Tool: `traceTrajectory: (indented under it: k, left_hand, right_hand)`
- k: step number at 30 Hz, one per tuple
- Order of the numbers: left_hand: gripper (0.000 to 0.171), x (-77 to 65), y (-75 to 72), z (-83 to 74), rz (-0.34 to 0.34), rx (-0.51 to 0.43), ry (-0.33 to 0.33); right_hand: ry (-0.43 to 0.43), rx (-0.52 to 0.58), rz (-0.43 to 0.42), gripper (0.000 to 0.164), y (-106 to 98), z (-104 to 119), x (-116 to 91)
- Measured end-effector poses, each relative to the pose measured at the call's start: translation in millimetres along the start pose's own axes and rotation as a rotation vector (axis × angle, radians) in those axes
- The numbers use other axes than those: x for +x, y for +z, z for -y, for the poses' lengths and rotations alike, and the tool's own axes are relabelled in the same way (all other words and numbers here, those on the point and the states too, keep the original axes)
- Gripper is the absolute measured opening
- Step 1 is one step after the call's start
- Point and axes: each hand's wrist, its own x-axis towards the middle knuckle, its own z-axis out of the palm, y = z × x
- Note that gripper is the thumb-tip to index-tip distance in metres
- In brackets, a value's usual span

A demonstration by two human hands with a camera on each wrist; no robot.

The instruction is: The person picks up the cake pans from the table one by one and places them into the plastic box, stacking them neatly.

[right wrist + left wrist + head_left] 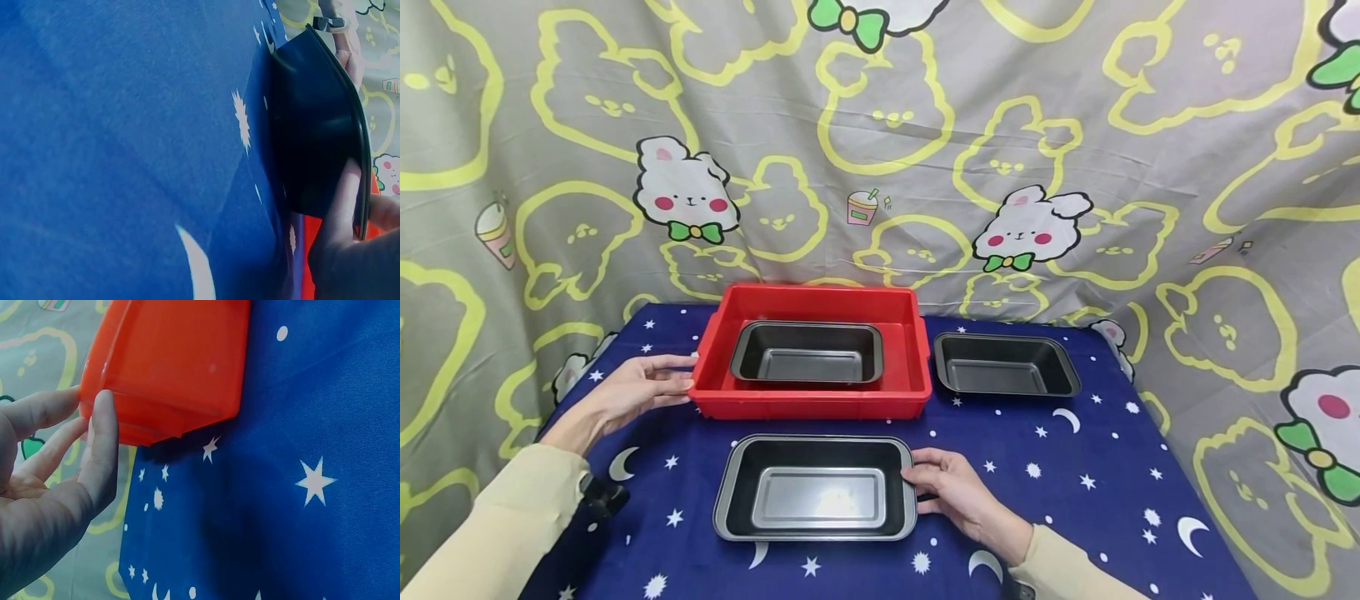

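Note:
A dark metal loaf pan (820,492) is at the front of the table, and my right hand (958,496) pinches its right rim. In the right wrist view the fingers (350,187) lie against the pan's outer wall (319,125), with the thumb side at the rim. Whether its base touches the cloth I cannot tell. Behind it stands a red plastic tray (820,406) holding a second loaf pan (808,367). My left hand (636,389) pinches the tray's left rim near the front corner; the left wrist view shows fingertips (103,409) on the red plastic.
A third loaf pan (1007,367) sits on the table right of the tray. A blue cloth (1075,500) with white stars and moons covers the table. A grey patterned curtain (910,208) hangs right behind the table's back edge.

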Motion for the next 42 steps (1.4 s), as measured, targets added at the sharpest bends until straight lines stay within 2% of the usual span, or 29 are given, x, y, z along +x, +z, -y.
traceTrajectory:
  k: [5, 22, 34, 42]
  left_hand:
    - [0.076, -0.8, -0.2, 0.1, 0.003, -0.005, 0.001]
    - [0.076, -2.0, 0.0, 0.1, 0.003, -0.009, 0.005]
    - [0.076, -1.6, 0.7, -1.1, 0.01, -0.03, 0.006]
    - [0.077, -1.0, 2.4, -1.8, -0.007, -0.001, -0.002]
  right_hand:
    - [-0.004, -0.001, -0.013, 0.036, 2.2, -1.6, 1.2]
    - [0.002, 0.009, -0.009, 0.032, 2.5, -2.5, 3.2]
    - [-0.018, 0.04, 0.033, 0.031, 0.9, 0.5, -0.2]
    - [-0.042, 0.028, 0.049, 0.034, -1.6, 4.7, -2.1]
